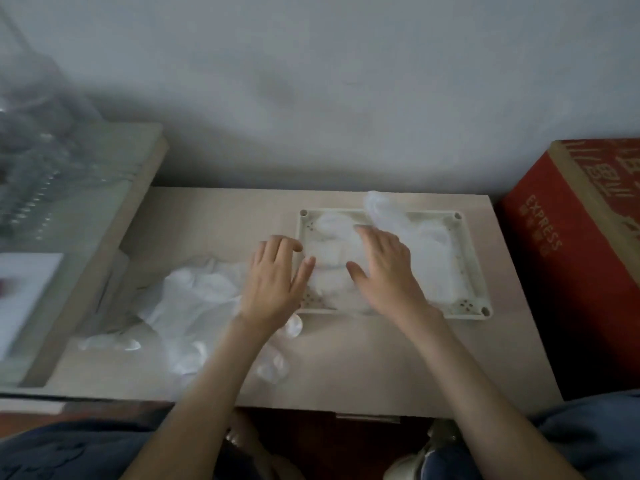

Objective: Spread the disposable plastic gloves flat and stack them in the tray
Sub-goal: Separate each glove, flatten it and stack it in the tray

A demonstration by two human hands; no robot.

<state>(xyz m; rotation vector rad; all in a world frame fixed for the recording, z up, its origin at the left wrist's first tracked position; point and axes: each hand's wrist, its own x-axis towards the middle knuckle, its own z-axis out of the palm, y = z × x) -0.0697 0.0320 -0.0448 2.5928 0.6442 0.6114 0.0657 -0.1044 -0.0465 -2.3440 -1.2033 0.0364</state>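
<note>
Your right hand lies flat, fingers straight, pressing the stacked gloves in the tray; your left hand, fingers relaxed and holding nothing, sits at the tray's left rim. Sweep outward from the palm to drive out air (a fold stands up at the far rim). The unspread gloves lie on the table, just left.
</note>
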